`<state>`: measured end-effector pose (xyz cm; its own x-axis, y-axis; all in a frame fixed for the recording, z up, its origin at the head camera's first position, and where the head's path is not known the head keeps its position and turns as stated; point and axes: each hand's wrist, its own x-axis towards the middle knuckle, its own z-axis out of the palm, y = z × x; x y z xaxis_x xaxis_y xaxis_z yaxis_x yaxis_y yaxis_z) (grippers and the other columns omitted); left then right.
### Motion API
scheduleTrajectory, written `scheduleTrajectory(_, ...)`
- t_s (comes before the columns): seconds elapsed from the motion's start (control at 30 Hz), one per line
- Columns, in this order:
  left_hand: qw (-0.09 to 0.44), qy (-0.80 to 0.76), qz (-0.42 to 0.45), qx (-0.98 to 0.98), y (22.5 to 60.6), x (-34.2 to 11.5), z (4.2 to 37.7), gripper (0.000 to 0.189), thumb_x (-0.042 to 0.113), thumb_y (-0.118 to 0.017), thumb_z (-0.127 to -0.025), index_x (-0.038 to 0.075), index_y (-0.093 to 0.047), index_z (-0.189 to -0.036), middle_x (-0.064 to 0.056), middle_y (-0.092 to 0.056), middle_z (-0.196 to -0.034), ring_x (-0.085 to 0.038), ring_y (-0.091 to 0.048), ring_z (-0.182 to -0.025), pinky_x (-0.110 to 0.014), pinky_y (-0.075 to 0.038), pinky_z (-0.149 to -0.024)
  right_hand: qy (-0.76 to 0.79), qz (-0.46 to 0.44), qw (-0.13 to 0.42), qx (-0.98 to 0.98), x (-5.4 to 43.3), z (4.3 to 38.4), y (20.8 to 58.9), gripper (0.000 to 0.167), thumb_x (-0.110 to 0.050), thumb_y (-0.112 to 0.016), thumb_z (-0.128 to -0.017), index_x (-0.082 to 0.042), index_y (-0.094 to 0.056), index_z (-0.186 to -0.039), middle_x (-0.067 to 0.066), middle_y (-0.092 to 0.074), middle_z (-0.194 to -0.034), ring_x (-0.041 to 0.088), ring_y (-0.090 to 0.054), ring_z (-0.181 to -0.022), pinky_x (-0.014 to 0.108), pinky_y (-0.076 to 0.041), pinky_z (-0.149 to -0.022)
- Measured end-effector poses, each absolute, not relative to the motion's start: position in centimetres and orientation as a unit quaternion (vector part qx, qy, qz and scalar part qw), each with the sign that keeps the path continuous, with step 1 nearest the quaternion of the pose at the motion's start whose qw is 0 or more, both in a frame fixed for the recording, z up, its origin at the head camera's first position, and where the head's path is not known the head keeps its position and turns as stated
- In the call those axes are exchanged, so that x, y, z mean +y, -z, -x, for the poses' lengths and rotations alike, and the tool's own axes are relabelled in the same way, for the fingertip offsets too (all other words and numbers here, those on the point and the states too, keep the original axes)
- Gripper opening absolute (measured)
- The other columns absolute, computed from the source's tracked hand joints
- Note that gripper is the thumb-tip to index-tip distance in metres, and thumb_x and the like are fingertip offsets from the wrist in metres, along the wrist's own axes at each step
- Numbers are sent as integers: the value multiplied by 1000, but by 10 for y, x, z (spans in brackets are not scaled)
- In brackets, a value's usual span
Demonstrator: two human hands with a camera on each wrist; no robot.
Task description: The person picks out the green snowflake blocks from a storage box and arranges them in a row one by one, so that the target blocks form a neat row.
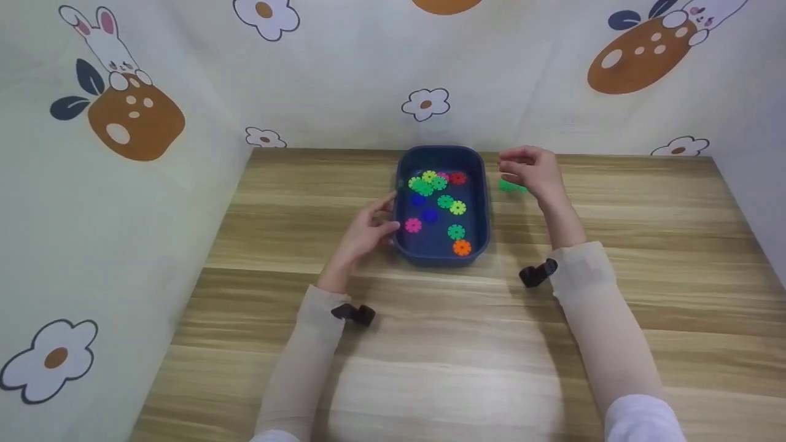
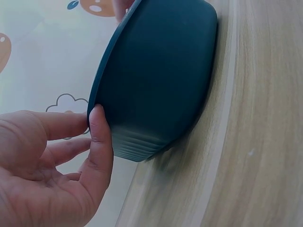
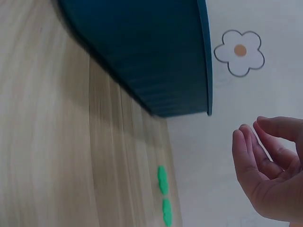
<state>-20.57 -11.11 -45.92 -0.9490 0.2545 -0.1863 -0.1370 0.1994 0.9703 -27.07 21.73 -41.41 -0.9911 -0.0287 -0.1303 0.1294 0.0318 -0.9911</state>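
Observation:
A dark blue rectangular plastic tub [image 1: 441, 260] stands on the wooden table with several colourful notched discs inside, among them a pink disc [image 1: 413, 225] and an orange disc [image 1: 462, 247]. At the tub's left side my left hand [image 1: 362, 233] pinches the rim; the left wrist view shows fingers on both sides of the tub wall [image 2: 156, 66]. My right hand [image 1: 535, 173] hovers right of the tub, fingers loosely bent, and nothing shows between them in the right wrist view. Below it, two green discs [image 3: 163, 179] lie on the table, partly hidden by the hand in the head view.
A pale cloth wall [image 1: 344, 80] printed with flowers and rabbits rises behind the table's far edge, close to the tub. Similar cloth stands along the left and right sides. Wooden tabletop [image 1: 454, 356] stretches in front of the tub, between the forearms.

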Motion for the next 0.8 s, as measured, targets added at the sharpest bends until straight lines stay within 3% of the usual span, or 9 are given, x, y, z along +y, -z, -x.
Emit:
scheduleTrajectory(0.33, 158, -641, -37, 751, 460, -111, 206, 63, -2, -59, -96, 11, -38, -154, -16, -46, -133, -18, -58, -95, -26, -56, -71, 646, -13, 49, 761, 180, 270, 416, 32, -7, -67, -93, 9, -63, -122, -8, -68, -89, 3, -67, -81, 18, -59, -76)
scheduleTrajectory(0.53, 155, -641, -41, 750, 460, -111, 206, 64, -3, -59, -95, 10, -38, -154, -15, -45, -130, -15, -57, -90, -27, -56, -70, 648, 1, 69, 758, 158, 269, 419, 32, -3, -65, -94, 11, -62, -123, 4, -67, -101, 5, -67, -84, 19, -59, -78)
scheduleTrajectory(0.8, 150, -625, -42, 765, 459, -111, 206, 63, -1, -60, -95, 13, -40, -153, -14, -46, -131, -15, -57, -90, -38, -58, -79, 612, 15, 67, 787, 135, 270, 427, 27, -8, -65, -95, 4, -67, -119, 18, -67, -115, 10, -67, -89, 22, -59, -85)
